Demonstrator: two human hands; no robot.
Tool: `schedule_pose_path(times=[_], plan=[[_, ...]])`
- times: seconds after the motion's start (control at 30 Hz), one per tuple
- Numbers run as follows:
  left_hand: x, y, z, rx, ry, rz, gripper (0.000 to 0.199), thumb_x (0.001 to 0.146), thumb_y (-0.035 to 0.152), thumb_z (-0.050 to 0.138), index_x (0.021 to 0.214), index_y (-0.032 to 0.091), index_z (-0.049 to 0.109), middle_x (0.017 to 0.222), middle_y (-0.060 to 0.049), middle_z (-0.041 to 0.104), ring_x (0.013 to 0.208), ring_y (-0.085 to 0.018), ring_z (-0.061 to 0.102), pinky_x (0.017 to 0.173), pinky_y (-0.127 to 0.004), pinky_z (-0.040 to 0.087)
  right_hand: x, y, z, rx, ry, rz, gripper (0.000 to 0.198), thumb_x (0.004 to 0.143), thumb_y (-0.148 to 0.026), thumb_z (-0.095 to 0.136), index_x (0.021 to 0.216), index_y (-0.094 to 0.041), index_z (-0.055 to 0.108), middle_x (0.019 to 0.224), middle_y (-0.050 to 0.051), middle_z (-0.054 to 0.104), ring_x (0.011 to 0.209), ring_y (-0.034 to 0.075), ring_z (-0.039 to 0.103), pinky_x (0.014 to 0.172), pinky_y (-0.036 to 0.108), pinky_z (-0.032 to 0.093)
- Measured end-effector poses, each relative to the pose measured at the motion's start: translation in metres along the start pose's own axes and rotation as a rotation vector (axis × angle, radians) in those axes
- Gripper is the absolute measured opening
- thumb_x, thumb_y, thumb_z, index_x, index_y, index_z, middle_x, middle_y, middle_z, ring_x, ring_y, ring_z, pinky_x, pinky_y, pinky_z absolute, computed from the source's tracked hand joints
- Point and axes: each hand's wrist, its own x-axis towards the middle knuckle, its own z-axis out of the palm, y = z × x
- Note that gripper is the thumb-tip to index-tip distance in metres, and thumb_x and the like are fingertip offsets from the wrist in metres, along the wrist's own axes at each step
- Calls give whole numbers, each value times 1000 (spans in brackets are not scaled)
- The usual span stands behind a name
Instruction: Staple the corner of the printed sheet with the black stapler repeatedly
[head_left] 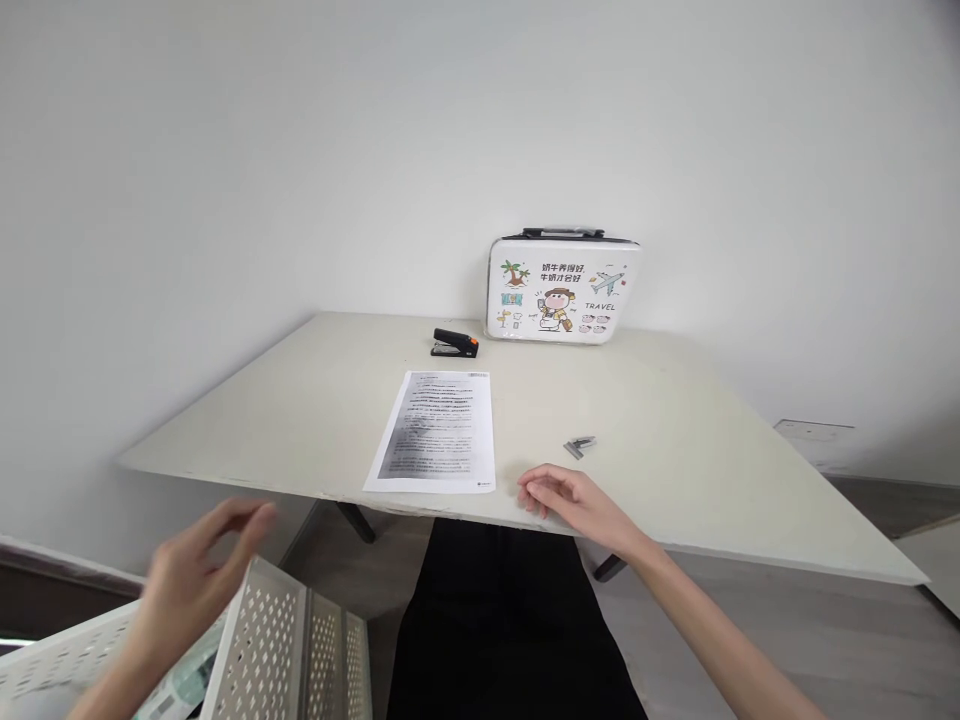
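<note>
My right hand [555, 495] rests at the table's front edge, its fingers loosely curled with nothing seen in them. Just beyond it lies a small grey metal clip [580, 447]. To its left, a printed sheet of paper [439, 430] lies flat near the edge. My left hand [202, 570] is raised over the white perforated basket [266, 640] at lower left, left of the table. Its fingers are bent, slightly blurred, with a gap inside the thumb and no object visible. Behind the sheet stands a black stapler [454, 344] with an orange part.
A white cartoon-printed case [562, 290] with a dark handle stands against the wall at the back of the pale table [247, 420]. Inside the basket is a partly hidden green-and-white item [187, 685]. My dark-clothed lap [510, 620] is below the table edge.
</note>
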Motion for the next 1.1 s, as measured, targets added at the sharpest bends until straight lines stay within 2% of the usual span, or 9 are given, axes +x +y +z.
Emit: schedule_pose_path(times=[0.13, 0.2, 0.27, 0.37, 0.47, 0.57, 0.7, 0.83, 1.1], plan=[[77, 83, 53, -201, -310, 236, 44, 105, 58, 46, 97, 22, 70, 83, -2, 74, 73, -19, 67, 65, -25, 51, -2, -6, -2, 27, 16, -14, 46, 98, -66, 61, 108, -23, 73, 102, 8, 76, 86, 21, 69, 80, 38, 57], [108, 108, 84, -195, -361, 372, 45, 107, 56, 42, 98, 22, 70, 89, -4, 75, 76, -19, 67, 73, -29, 55, -6, -11, -11, 8, 69, -28, 44, 99, -65, 61, 105, -24, 73, 101, 8, 76, 86, 22, 69, 79, 39, 56], [135, 122, 114, -166, -364, 516, 43, 107, 54, 42, 109, 21, 71, 112, -9, 75, 104, -25, 69, 97, -40, 55, -13, -14, -26, -39, 158, -50, 42, 99, -64, 60, 103, -24, 73, 99, 8, 76, 84, 22, 68, 79, 39, 55], [163, 129, 151, -79, -389, 589, 51, 106, 56, 44, 137, 20, 63, 152, -14, 59, 146, -33, 49, 122, -54, 36, -25, -9, -54, -122, 333, -40, 42, 99, -65, 59, 103, -25, 73, 99, 9, 75, 83, 23, 67, 78, 39, 55], [174, 130, 175, 11, -502, 539, 64, 107, 61, 42, 159, 23, 47, 174, -10, 33, 162, -36, 22, 130, -58, 22, -33, 4, -80, -226, 488, 38, 44, 98, -67, 58, 106, -25, 72, 104, 10, 75, 88, 25, 68, 76, 39, 54], [175, 132, 189, 40, -588, 540, 70, 108, 64, 37, 166, 24, 38, 177, -8, 25, 165, -36, 13, 132, -58, 15, -32, 19, -98, -378, 572, 77, 42, 98, -65, 58, 108, -26, 70, 111, 11, 74, 92, 27, 70, 73, 39, 54], [173, 143, 204, 35, -587, 569, 69, 110, 63, 34, 166, 24, 37, 177, -6, 25, 165, -35, 11, 133, -58, 14, -19, 30, -111, -498, 513, -16, 36, 101, -58, 58, 117, -29, 69, 128, 12, 68, 96, 26, 69, 76, 40, 56], [173, 162, 216, 30, -593, 583, 68, 109, 63, 35, 166, 25, 38, 177, -4, 25, 165, -35, 10, 133, -58, 15, 4, 34, -120, -583, 371, -48, 33, 102, -51, 58, 128, -34, 69, 129, 9, 66, 88, 23, 68, 74, 41, 58], [203, 199, 247, -112, -496, 661, 47, 105, 51, 56, 145, 26, 59, 161, -8, 50, 155, -34, 35, 127, -56, 35, 69, 43, -149, -683, 275, -72, 20, 103, -45, 58, 114, -36, 73, 122, 2, 70, 64, 15, 58, 70, 38, 57]])
